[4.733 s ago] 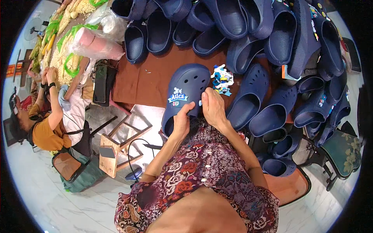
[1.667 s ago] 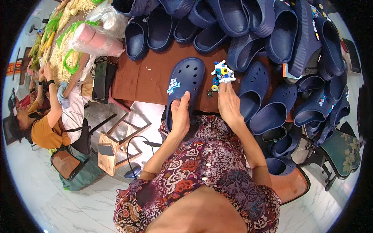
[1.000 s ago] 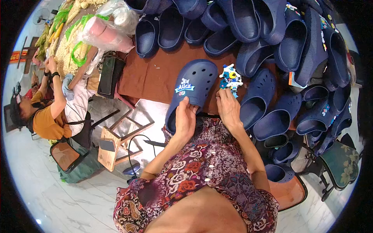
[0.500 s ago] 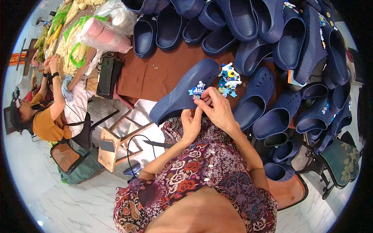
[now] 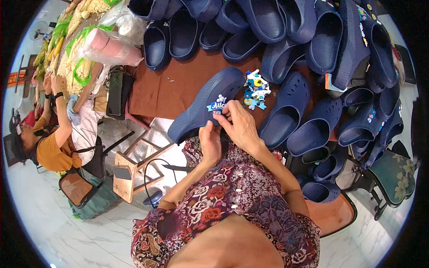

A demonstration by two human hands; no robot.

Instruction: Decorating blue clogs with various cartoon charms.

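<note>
A navy foam clog (image 5: 196,105) lies tilted on its side at the table's near edge, its sole facing up and left. Colourful shoe charms (image 5: 217,105) sit on its upper: a blue banner, a white figure and a small pink round one. My right hand (image 5: 239,124) pinches at the small pink charm with thumb and forefinger. Below it my left hand (image 5: 211,143) grips the clog by its lower edge, some fingertips hidden behind the shoe. Just right of the clog's toe rests a pile of loose charms (image 5: 255,89) in blue, white and yellow.
Many more navy clogs (image 5: 286,111) crowd the far and right sides of the brown-covered table (image 5: 156,89). A pink roll in plastic (image 5: 111,48) and a black case (image 5: 119,96) lie at left. A person (image 5: 56,138) works at a corn-laden table; a wooden stool (image 5: 125,172) stands nearby.
The whole view has shifted slightly, moving the table things a little left. Both hands stay at the clog, the right fingers still on the charm.
</note>
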